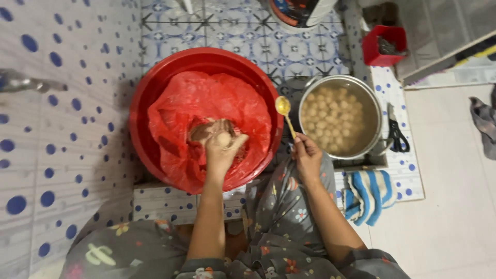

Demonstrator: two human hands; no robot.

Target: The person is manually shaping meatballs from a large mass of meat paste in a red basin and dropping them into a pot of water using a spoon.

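Observation:
My left hand [221, 150] is fisted over a red plastic bag [206, 106] that lines a big red basin [150, 93]. A small round ball of pale paste [223, 139] is squeezed out at the top of the fist. More brownish paste [201, 130] lies in the bag just beyond the hand. My right hand [306, 155] holds a yellow spoon [284, 111] by its handle, bowl up, between the basin and a metal pot [369, 98]. Several pale balls [330, 116] float in the pot's cloudy water.
A red container [383, 45] stands beyond the pot, black-handled scissors [397, 135] lie to its right. A blue-and-white striped cloth [368, 194] lies near my right knee. A dotted tiled wall is on the left, with a metal tap [26, 82]. A bucket [302, 11] stands at the top.

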